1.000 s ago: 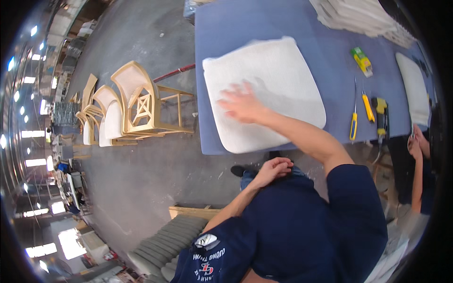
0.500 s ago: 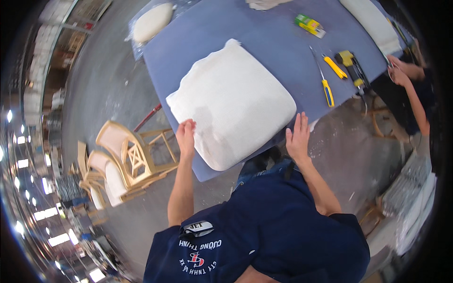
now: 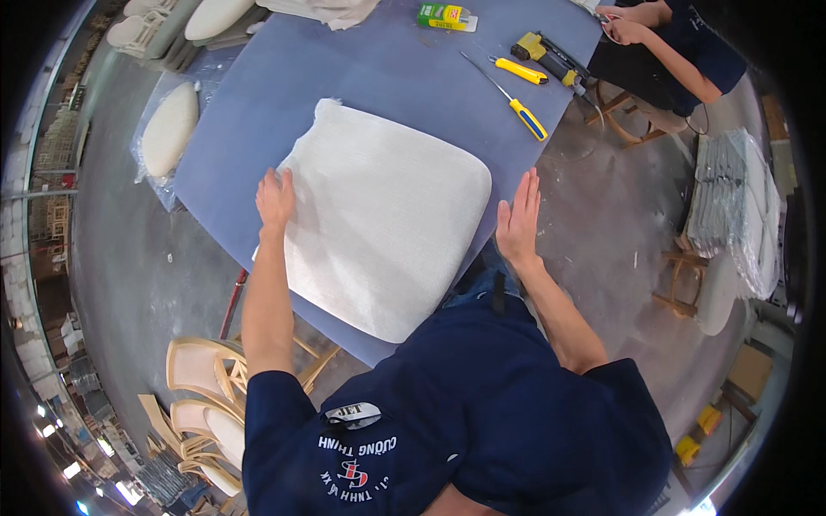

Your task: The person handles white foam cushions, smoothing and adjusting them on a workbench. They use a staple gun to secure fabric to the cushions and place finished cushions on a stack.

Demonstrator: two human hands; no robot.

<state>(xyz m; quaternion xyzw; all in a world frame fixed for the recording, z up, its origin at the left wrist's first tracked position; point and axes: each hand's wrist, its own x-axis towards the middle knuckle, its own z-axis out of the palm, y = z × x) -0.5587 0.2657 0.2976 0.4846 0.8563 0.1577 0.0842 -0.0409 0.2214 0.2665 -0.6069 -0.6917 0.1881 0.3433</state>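
Note:
A white fabric-covered seat cushion (image 3: 391,215) lies on the blue-topped table (image 3: 249,103), its fabric edge ragged at the upper left corner. At the cushion's left edge, my left hand (image 3: 275,199) has its fingers bent over the fabric there. My right hand (image 3: 519,222) is just off the cushion's right side, flat with fingers stretched out, holding nothing.
On the table's far right lie a screwdriver (image 3: 516,107), a yellow utility knife (image 3: 521,70), a staple gun (image 3: 551,56) and a green-yellow box (image 3: 446,17). Wooden chairs (image 3: 206,378) stand at left. A co-worker's hands (image 3: 626,24) are at upper right.
My left hand has moved up along the cushion's left edge toward the ragged corner. The cushion looks turned slightly clockwise. My right hand remains flat beside its right side. The view has shifted.

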